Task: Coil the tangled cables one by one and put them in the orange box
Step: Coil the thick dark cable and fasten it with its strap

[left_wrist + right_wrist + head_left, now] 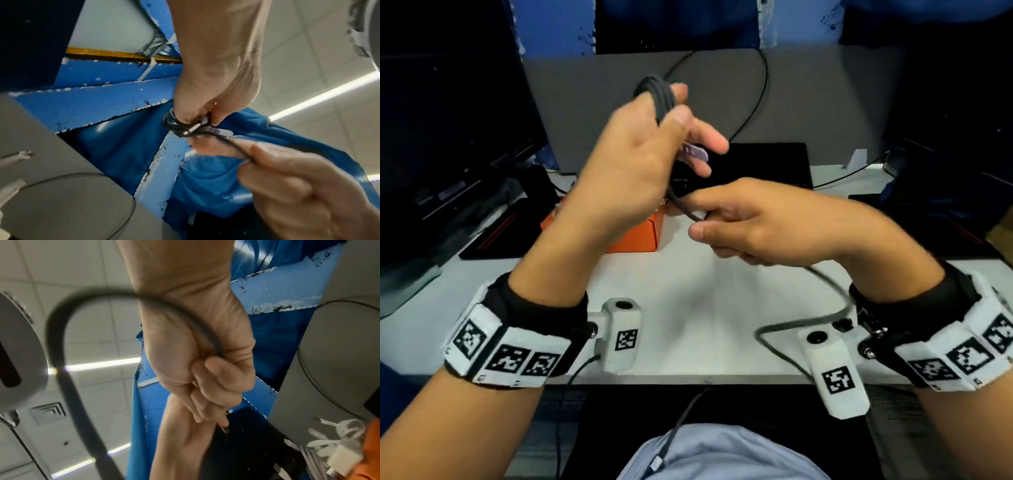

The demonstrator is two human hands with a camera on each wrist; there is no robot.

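My left hand [671, 113] is raised above the desk and grips a black cable coil [657, 96] wound round its fingers. In the left wrist view the coil [179, 125] sits under the thumb, with a pale plug end [222, 131] sticking out. Lower down, my right hand [698, 219] pinches the strand running out of the coil. In the right wrist view the cable [205, 337] passes through the curled fingers. Its loose tail [825, 308] loops down onto the desk by my right wrist. The orange box [637, 236] stands behind my left forearm, partly hidden.
White cables and a white charger [339, 454] lie in the orange box [370, 443]. A dark monitor [448, 137] stands at the left and a black pad [767, 161] behind the hands. A thin black cable [756, 96] hangs across the grey partition. The white desk [688, 301] lies below.
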